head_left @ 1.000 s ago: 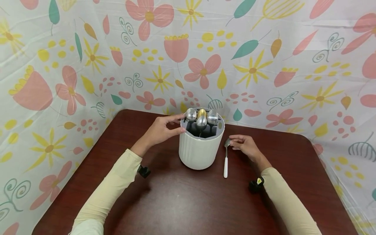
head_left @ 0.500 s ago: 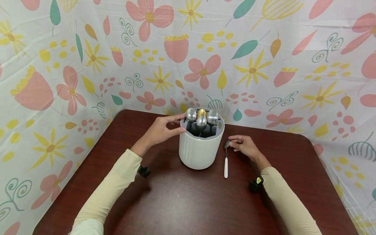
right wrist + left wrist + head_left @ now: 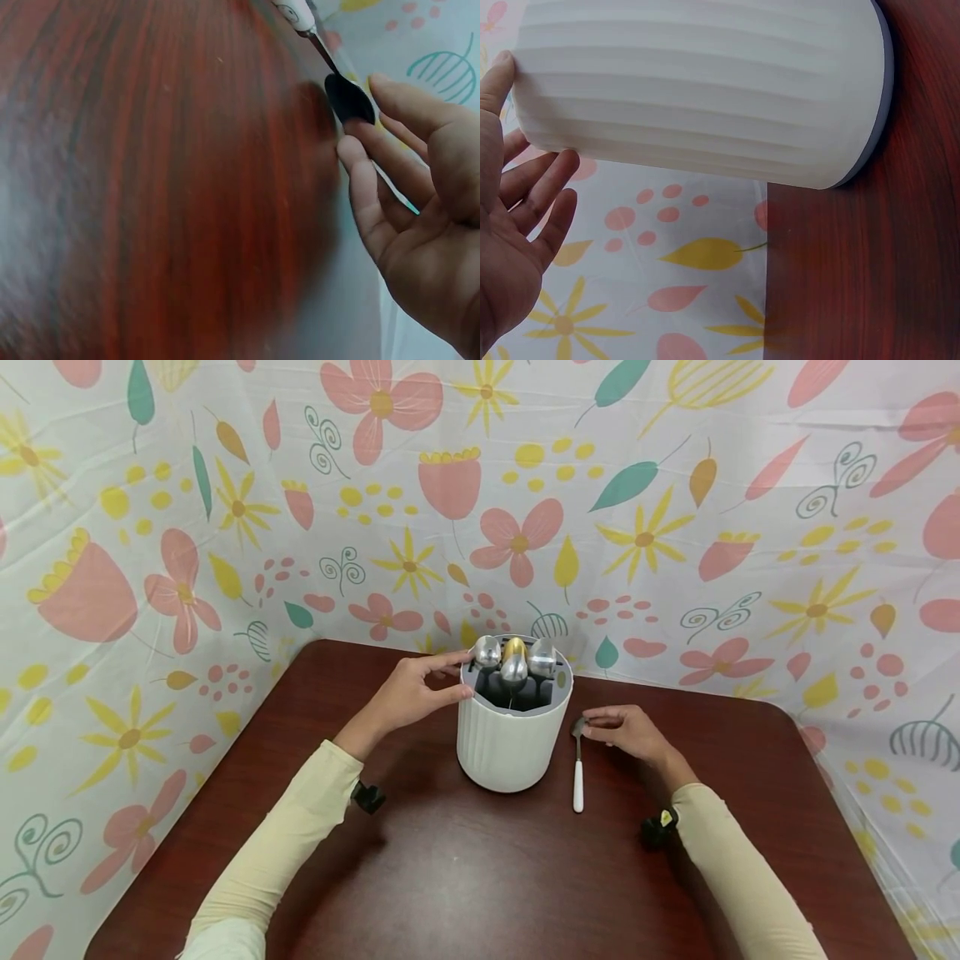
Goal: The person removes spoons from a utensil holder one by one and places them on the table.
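A white ribbed cutlery holder point(image 3: 504, 747) stands on the table with several spoons point(image 3: 514, 668) upright in it, bowls up, one of them gold. My left hand point(image 3: 411, 692) touches its left rim, the thumb and fingers spread and nearly straight; in the left wrist view the fingertips point(image 3: 568, 159) rest against the ribbed side. Right of the holder is a spoon point(image 3: 577, 785) with a white handle, its handle towards me. My right hand point(image 3: 628, 731) pinches its bowl between thumb and fingers; the dark bowl point(image 3: 349, 99) shows at the fingertips in the right wrist view.
The dark red-brown wooden table point(image 3: 450, 877) has a glossy bright patch at the front. A white cloth point(image 3: 675, 527) printed with flowers and leaves hangs behind it and at the left.
My right hand has shifted very slightly, and the white-handled spoon has moved a little with it, its handle end slightly farther from me. The left hand and the holder look unmoved.
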A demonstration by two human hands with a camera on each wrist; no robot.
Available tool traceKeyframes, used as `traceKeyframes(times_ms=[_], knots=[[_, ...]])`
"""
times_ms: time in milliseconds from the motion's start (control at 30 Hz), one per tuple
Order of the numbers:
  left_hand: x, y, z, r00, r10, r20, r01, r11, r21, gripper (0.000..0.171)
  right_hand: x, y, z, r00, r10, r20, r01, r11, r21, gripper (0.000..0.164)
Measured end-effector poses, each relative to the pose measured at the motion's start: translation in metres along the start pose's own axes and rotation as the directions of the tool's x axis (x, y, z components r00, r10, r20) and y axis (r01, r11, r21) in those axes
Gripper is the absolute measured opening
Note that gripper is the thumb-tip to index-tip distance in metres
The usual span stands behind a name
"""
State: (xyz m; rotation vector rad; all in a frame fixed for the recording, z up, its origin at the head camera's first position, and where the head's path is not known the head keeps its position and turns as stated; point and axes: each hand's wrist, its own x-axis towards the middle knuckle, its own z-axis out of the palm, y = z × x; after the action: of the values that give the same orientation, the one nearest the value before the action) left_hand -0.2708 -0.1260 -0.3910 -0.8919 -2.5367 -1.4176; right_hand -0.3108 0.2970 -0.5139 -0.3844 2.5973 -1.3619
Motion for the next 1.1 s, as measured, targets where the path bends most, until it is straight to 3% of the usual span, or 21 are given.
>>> traceKeyframes(times_ms=[300,533,700,900,1100], knots=[[0.001,0.001,0.0,1.0,0.008,0.004,-0.008,1.0,0.003,0.052,-0.007,-0.003,-0.015,0.997,-0.056,0.061,0.068,0.972,-0.224,0.048],[0.001,0.0,0.0,1.0,-0.001,0.008,0.001,1.0,-0.007,0.053,-0.021,-0.019,-0.034,0.995,-0.094,0.034,0.1,0.945,-0.312,0.052],[-0.001,0.0,-0.001,1.0,-0.004,0.0,0.004,1.0,-0.01,0.052,-0.028,-0.049,-0.049,0.991,-0.135,0.008,0.128,0.915,-0.382,0.048],[-0.002,-0.002,-0.001,1.0,-0.004,-0.002,0.004,1.0,-0.018,0.052,-0.039,-0.099,-0.07,0.982,-0.184,0.045,0.186,0.902,-0.39,0.046],[0.0,-0.001,0.0,1.0,0.008,-0.003,-0.008,0.999,-0.046,0.051,-0.05,-0.141,-0.082,0.954,-0.3,-0.014,0.267,0.87,-0.415,0.04]])
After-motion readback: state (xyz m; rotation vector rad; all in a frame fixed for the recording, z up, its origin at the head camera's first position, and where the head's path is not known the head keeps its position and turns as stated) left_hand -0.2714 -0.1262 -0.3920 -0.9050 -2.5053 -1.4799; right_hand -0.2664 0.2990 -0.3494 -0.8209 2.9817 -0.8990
